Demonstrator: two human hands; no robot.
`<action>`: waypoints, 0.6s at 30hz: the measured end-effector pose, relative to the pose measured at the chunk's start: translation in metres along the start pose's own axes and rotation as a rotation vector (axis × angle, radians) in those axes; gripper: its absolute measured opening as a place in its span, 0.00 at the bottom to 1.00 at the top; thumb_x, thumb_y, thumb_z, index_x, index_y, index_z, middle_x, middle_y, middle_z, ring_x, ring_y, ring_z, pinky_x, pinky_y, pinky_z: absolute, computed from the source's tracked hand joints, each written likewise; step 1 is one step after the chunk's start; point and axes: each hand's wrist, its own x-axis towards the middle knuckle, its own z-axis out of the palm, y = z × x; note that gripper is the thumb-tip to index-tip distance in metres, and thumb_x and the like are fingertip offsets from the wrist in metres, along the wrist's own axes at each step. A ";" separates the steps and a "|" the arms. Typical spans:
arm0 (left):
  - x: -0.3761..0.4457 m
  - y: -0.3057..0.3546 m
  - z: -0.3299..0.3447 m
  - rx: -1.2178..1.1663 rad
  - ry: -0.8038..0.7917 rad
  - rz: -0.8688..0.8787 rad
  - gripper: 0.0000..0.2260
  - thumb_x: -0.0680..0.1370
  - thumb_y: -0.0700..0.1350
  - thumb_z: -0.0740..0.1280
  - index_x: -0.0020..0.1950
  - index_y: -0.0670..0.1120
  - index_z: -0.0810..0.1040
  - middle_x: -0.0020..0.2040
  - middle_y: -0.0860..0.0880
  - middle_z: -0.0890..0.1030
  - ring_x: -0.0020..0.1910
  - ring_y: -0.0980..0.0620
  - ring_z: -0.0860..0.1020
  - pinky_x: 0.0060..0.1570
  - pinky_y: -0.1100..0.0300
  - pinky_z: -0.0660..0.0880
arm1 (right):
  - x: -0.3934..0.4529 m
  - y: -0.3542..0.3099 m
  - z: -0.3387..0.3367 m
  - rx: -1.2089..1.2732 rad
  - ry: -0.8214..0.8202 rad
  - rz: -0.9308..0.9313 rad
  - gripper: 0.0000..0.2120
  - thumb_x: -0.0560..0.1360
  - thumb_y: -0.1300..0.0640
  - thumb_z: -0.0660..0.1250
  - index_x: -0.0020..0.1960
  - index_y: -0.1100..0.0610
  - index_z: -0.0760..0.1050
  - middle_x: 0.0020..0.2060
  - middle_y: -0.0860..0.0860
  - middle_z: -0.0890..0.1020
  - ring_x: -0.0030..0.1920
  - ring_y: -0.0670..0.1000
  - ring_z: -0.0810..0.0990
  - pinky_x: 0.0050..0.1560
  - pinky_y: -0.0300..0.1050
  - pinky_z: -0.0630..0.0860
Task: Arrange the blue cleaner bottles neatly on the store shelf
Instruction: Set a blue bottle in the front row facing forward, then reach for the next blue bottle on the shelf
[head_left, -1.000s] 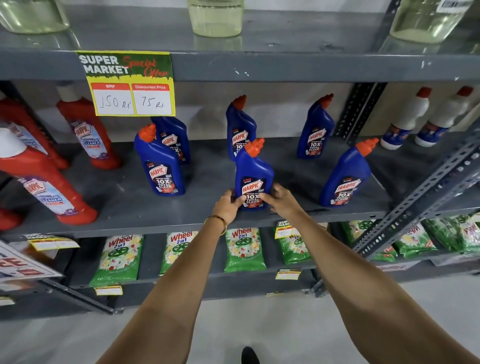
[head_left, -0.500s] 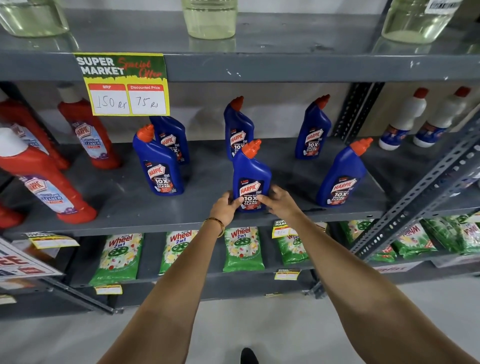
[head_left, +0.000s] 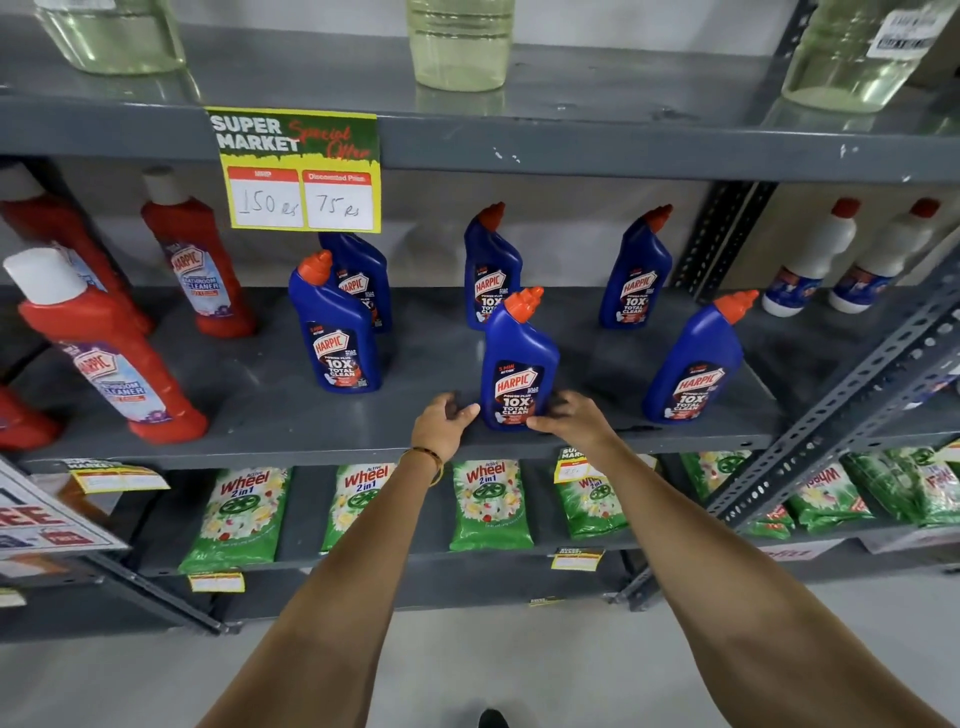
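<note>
Blue bottle (head_left: 517, 364) reads "HARPIC 10X TOTAL CLEAN"; yellow sign (head_left: 298, 169) "SUPER MARKET", apparently "150 Rs", "75 Rs"; green packets (head_left: 488, 501) "Wheel 2in1".

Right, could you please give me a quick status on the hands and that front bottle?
Left hand open, just off the front middle blue bottle. Right hand touching its base. Bottle upright on shelf. Nothing in the way.

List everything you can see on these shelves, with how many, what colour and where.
Harpic toilet cleaner bottles: six, blue with orange caps, middle shelf.
Harpic bathroom cleaner bottles: at least three, red with white caps, middle shelf left.
White bottles: two, red caps, middle shelf right.
Clear containers: three, pale yellow liquid, top shelf.
Special offer sign: one, yellow and green, top shelf edge.
Wheel detergent packs: several, green, lower shelf.
Left hand: open beside front-centre blue bottle.
Right hand: touching that bottle's base.
</note>
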 end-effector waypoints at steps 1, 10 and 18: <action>0.000 -0.003 -0.006 0.001 -0.003 0.001 0.25 0.76 0.50 0.64 0.70 0.41 0.65 0.69 0.42 0.71 0.67 0.46 0.70 0.66 0.56 0.67 | -0.001 0.000 0.002 -0.004 0.035 0.011 0.33 0.63 0.60 0.77 0.64 0.65 0.69 0.56 0.59 0.81 0.57 0.57 0.80 0.63 0.56 0.74; -0.001 -0.036 -0.084 0.035 -0.080 0.020 0.25 0.77 0.50 0.63 0.70 0.38 0.65 0.68 0.40 0.72 0.67 0.45 0.71 0.66 0.55 0.66 | -0.029 -0.004 0.053 -0.130 0.423 0.073 0.13 0.68 0.52 0.73 0.41 0.62 0.77 0.40 0.58 0.80 0.44 0.57 0.79 0.40 0.44 0.68; 0.008 -0.063 -0.148 0.056 -0.014 0.010 0.23 0.77 0.51 0.62 0.68 0.39 0.68 0.67 0.41 0.74 0.65 0.44 0.72 0.65 0.53 0.67 | -0.045 -0.036 0.133 -0.101 0.382 0.002 0.16 0.70 0.54 0.70 0.48 0.67 0.78 0.48 0.62 0.82 0.53 0.60 0.79 0.49 0.47 0.72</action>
